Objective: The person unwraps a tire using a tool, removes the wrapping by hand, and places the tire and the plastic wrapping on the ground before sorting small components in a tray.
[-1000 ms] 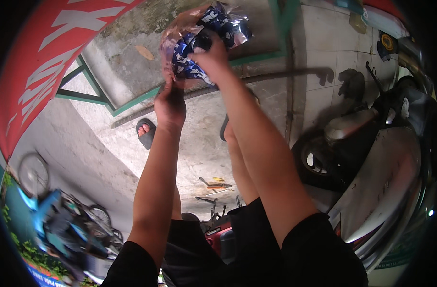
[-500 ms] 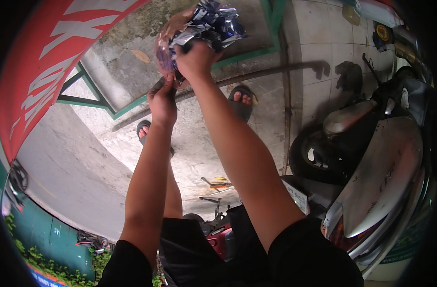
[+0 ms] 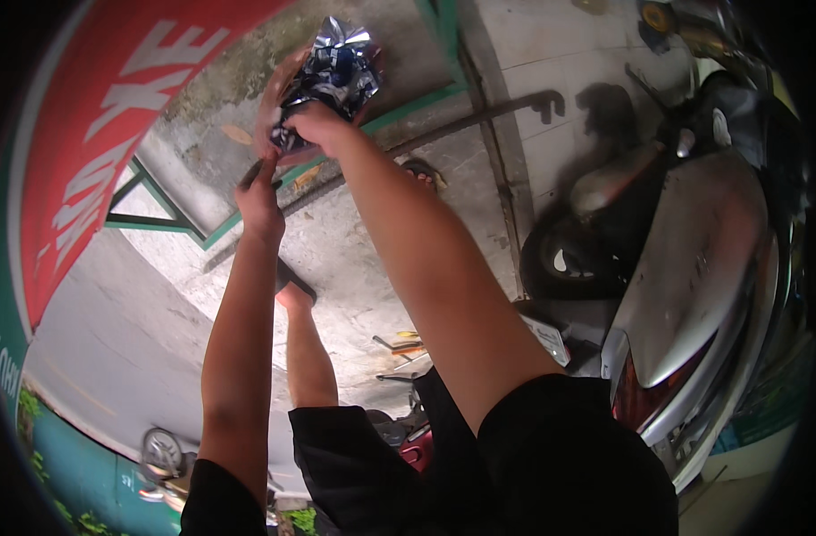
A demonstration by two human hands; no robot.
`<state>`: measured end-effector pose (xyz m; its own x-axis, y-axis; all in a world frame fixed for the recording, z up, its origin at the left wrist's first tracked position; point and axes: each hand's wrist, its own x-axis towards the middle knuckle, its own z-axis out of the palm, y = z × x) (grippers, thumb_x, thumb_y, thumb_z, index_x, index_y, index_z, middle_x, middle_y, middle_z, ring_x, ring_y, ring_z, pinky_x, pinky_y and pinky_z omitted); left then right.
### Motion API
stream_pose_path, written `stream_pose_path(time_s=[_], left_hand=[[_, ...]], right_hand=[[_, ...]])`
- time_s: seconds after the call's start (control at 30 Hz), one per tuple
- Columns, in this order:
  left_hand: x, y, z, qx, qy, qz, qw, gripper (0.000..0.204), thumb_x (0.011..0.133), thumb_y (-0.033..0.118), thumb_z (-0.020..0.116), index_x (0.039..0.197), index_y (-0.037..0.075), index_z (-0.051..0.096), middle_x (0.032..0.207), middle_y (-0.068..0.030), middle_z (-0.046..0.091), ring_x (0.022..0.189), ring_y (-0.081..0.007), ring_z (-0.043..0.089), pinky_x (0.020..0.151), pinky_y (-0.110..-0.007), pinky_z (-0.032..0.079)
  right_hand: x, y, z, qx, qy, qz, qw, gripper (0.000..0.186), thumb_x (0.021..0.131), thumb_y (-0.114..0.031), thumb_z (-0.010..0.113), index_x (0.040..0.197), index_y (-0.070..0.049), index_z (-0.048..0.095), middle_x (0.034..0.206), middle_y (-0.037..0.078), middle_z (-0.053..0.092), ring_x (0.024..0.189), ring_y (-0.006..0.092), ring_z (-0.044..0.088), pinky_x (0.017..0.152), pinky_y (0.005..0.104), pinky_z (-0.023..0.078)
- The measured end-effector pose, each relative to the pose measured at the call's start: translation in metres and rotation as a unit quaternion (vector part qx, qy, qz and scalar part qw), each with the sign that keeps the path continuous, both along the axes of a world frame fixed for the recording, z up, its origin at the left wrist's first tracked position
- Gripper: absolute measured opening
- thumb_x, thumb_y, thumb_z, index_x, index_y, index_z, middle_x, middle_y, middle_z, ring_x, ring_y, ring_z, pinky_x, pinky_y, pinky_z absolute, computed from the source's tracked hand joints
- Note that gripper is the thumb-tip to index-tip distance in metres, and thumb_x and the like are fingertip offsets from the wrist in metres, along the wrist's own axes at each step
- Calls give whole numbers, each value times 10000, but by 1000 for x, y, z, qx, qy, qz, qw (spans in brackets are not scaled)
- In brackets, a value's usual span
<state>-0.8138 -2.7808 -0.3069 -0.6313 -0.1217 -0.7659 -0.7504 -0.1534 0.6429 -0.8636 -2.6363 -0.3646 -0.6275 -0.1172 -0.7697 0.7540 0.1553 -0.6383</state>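
The right hand (image 3: 314, 125) grips one crumpled foil packet bundle (image 3: 334, 67), held high. The left hand (image 3: 263, 192) pinches its lower edge. One silver motorbike (image 3: 694, 268) stands right; two sandalled feet below.

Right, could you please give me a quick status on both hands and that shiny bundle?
Right hand gripping the crinkled foil bundle, arms raised. Left hand just beneath it, fingers pinching its lower edge. Parked motorbike to the right, not in the way.

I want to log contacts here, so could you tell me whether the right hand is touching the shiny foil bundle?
Touching: the head view shows the right hand gripping the crumpled foil bundle, fingers closed on its lower part.
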Motion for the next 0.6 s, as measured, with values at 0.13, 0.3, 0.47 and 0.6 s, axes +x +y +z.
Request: stream_pose_path(time_s=[0.13,0.3,0.47,0.6], left_hand=[[-12,9,28,94,-91,-41,991,433,880,250,643,1233,7,582,1192,-81,601,1048,-204,546,892,-321,423],[-14,-44,82,98,-112,-155,977,488,875,230,617,1319,57,513,1253,-71,549,1081,-224,541,892,-369,444],[42,-117,181,25,-70,-325,943,373,848,247,637,1176,83,567,1088,-39,559,947,-199,538,791,-355,448],[64,-198,224,-23,-48,-378,924,271,814,255,679,1027,97,624,900,-19,582,765,-164,554,653,-322,469]], right_hand=[[17,22,66,-142,-60,-378,913,225,831,-58,568,1036,25,609,982,140,657,897,236,662,728,317,550],[96,28,135,-43,107,-399,910,217,838,-90,590,1020,25,616,975,122,659,893,254,667,776,335,543],[313,37,210,141,1,-426,894,341,824,-141,644,1138,-16,611,991,111,675,795,194,653,674,295,521],[544,32,279,68,-80,-683,723,443,799,-144,690,1221,-43,602,969,95,682,715,155,639,604,276,513]])
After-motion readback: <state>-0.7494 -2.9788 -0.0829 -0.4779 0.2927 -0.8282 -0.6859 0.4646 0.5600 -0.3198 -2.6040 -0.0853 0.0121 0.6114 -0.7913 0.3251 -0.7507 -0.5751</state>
